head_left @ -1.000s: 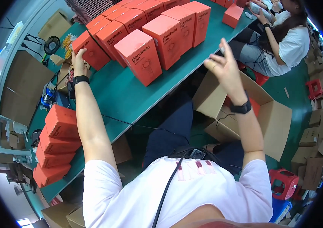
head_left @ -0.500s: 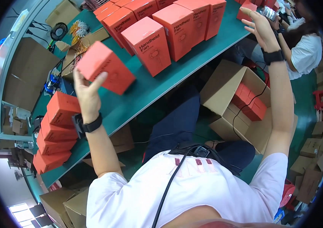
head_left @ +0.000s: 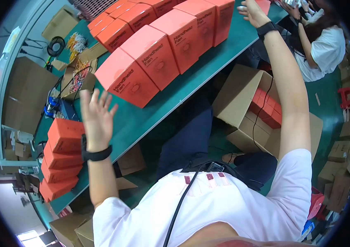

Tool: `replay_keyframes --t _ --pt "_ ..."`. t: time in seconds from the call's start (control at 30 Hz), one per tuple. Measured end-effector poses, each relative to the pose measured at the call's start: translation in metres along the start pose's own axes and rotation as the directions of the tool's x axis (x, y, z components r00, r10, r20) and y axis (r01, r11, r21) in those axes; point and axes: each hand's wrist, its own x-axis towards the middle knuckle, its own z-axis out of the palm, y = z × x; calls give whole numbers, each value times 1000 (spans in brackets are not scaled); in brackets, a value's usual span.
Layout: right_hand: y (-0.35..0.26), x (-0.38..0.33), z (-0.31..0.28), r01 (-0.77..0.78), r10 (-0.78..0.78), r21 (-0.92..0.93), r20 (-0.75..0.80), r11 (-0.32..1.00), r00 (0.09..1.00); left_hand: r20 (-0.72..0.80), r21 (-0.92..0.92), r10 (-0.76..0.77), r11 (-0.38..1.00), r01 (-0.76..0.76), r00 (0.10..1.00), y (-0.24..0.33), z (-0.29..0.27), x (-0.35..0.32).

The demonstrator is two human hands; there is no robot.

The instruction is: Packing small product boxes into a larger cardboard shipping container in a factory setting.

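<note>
Fingers spread and holding nothing, my left hand (head_left: pixel 96 119) hovers by the table's front edge. Just beyond it stands a red handheld fan box (head_left: pixel 127 78), the left end of a front row pressed side by side. My right hand (head_left: pixel 255 13) is open too, its fingers stretched out near the right end box (head_left: pixel 224 20) of that row; whether it touches anything there I cannot tell. More red boxes (head_left: pixel 136 16) are grouped behind the row. Left of my left hand, several red boxes lie in a leaning stack (head_left: pixel 64 136).
An open carton (head_left: pixel 234 99) with red boxes inside stands on the floor to the right of my legs. Cables and a small carton (head_left: pixel 76 80) lie at the table's (head_left: pixel 142 119) left. Another person (head_left: pixel 327 49) works at the far right.
The box that my left hand held now stands at the row's left end, and that hand has let go and drawn back toward me. My right hand has moved left toward the row's right end.
</note>
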Motion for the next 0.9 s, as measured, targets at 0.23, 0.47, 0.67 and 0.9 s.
replay_keyframes --t 0.23,0.47,0.67,0.9 --pt "10 -8 71 -134 39 -394 -239 909 970 493 -91 -435 835 542 753 63 11 15" --pt "4 -59 56 -70 -10 -342 -227 937 974 8 232 -359 908 347 933 55 57 6" --pt "-38 -198 -2 108 -358 -530 -396 841 846 252 99 -232 972 213 940 42 85 -22" --pt "-76 -408 8 -132 -628 -701 -693 701 354 586 43 -382 895 444 715 -71 235 -19"
